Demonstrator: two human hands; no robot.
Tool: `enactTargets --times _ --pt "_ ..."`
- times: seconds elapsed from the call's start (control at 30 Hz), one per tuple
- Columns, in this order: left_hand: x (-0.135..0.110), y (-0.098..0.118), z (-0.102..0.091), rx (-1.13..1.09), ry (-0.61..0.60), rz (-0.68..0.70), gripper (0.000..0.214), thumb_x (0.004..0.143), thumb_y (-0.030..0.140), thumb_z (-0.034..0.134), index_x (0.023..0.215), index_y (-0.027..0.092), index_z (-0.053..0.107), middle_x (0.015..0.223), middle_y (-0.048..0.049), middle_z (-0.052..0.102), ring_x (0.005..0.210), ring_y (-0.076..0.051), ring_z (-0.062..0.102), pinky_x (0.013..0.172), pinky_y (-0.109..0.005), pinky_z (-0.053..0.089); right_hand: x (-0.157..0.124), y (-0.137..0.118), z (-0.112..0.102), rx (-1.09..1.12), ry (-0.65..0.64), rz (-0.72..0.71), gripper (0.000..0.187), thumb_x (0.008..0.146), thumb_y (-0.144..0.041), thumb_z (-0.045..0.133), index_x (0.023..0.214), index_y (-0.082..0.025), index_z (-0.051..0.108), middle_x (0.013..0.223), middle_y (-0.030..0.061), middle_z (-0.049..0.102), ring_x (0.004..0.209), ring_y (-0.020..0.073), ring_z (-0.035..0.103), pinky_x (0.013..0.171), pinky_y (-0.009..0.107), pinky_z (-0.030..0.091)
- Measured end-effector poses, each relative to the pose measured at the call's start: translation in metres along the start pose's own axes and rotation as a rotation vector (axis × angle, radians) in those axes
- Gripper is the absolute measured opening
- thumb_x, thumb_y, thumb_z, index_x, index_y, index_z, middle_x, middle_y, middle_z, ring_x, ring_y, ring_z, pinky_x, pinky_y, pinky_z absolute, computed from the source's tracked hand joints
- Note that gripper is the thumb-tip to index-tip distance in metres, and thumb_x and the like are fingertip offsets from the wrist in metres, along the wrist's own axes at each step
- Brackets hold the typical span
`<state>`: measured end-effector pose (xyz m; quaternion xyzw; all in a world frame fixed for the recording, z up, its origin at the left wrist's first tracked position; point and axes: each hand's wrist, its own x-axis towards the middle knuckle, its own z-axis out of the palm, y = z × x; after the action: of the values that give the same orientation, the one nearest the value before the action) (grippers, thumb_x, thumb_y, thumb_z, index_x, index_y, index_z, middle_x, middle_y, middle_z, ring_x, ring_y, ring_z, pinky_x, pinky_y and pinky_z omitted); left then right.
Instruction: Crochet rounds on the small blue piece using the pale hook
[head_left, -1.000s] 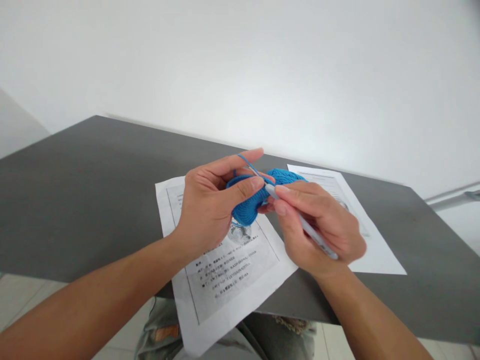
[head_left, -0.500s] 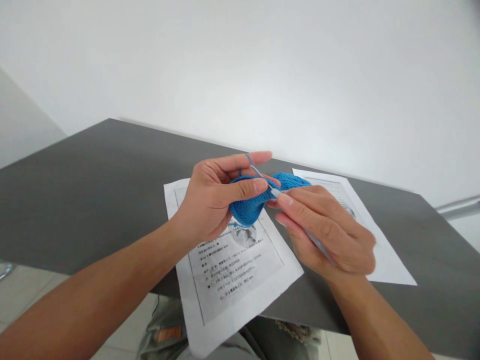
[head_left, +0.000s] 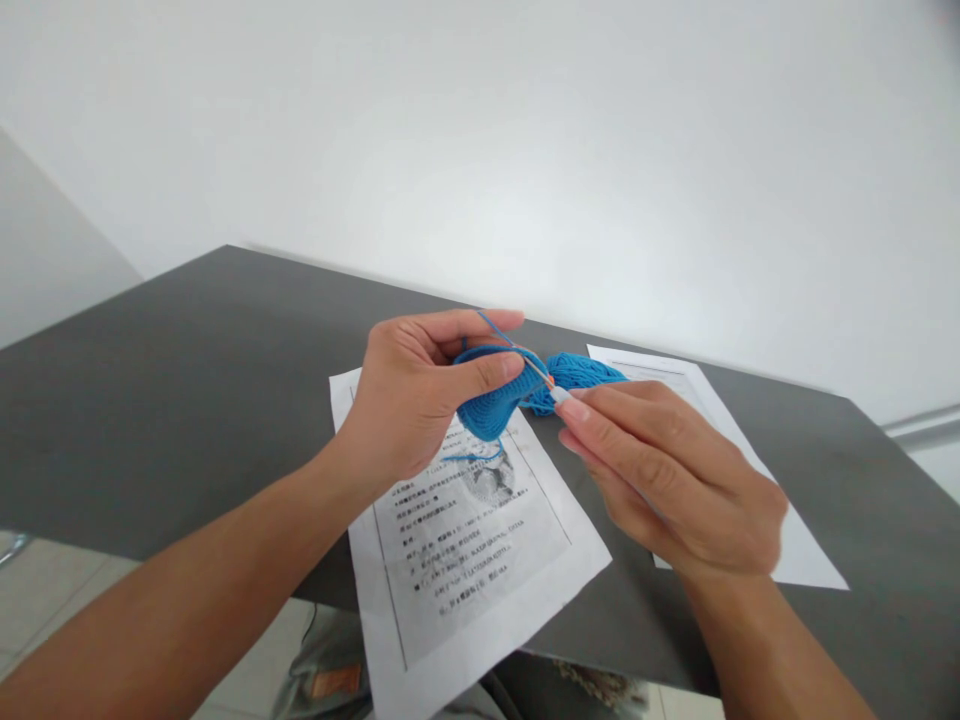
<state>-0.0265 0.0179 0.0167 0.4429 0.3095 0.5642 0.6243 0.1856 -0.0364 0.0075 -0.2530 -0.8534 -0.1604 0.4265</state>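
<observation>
My left hand (head_left: 442,385) pinches a blue crocheted piece (head_left: 489,408) by its upper edge, thumb on the near side. A strand of blue yarn runs over its raised index finger. In my right hand (head_left: 667,470) is a crochet hook (head_left: 561,394) with a pale handle, held like a pen. The hook's thin metal shaft points up and left, its tip at the edge of the crocheted piece beside my left thumb. A loose yarn tail hangs below the piece. Behind my hands lies a blue yarn ball (head_left: 581,370), partly covered by my right fingers.
A printed sheet (head_left: 480,600) lies under my hands and juts over the near edge of the dark table (head_left: 225,400). Another printed sheet (head_left: 795,540) lies to the right, partly behind my right hand. A white wall (head_left: 480,150) rises behind the table.
My right hand has moved right and slightly down with the hook, drawing more of its shaft back from the left fingers. The left hand and crocheted piece have shifted slightly left.
</observation>
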Motion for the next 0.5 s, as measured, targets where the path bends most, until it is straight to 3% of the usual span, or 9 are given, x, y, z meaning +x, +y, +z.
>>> enactTargets --times 0.13,0.27,0.4,0.5 --pt "0.002 -0.003 -0.002 0.104 0.019 0.041 0.026 0.069 0.015 0.097 0.094 0.021 0.091 0.081 -0.0012 0.084 0.069 -0.014 0.076 0.065 -0.024 0.059 -0.005 0.001 -0.004 -0.05 -0.067 -0.065 0.051 0.093 0.001 0.076 0.143 -0.006 0.069 0.114 0.0197 0.081 0.104 0.0324 0.079 0.081 0.048 0.071" --pt "0.002 0.002 -0.004 0.377 0.025 0.137 0.025 0.074 0.016 0.092 0.098 0.02 0.091 0.083 -0.0034 0.086 0.073 -0.019 0.078 0.067 -0.029 0.06 -0.002 -0.001 -0.01 -0.116 -0.17 -0.15 0.038 0.096 0.001 0.072 0.133 0.007 0.07 0.113 0.0243 0.08 0.108 0.0344 0.075 0.082 0.048 0.07" --pt "0.003 0.01 -0.007 0.623 -0.013 0.28 0.014 0.079 0.013 0.087 0.088 0.023 0.09 0.096 -0.0017 0.089 0.085 -0.021 0.079 0.085 -0.035 0.064 0.003 -0.002 -0.015 -0.137 -0.235 -0.174 0.032 0.097 0.0 0.07 0.128 0.008 0.071 0.11 0.0243 0.08 0.104 0.0339 0.074 0.079 0.046 0.069" --pt "0.005 0.013 -0.01 0.693 -0.095 0.302 0.016 0.084 0.009 0.08 0.081 0.023 0.088 0.107 -0.0013 0.089 0.091 -0.022 0.08 0.091 -0.038 0.064 0.003 -0.002 -0.016 -0.099 -0.221 -0.156 0.032 0.096 0.0 0.071 0.128 0.005 0.072 0.108 0.0222 0.08 0.102 0.0327 0.075 0.078 0.046 0.069"
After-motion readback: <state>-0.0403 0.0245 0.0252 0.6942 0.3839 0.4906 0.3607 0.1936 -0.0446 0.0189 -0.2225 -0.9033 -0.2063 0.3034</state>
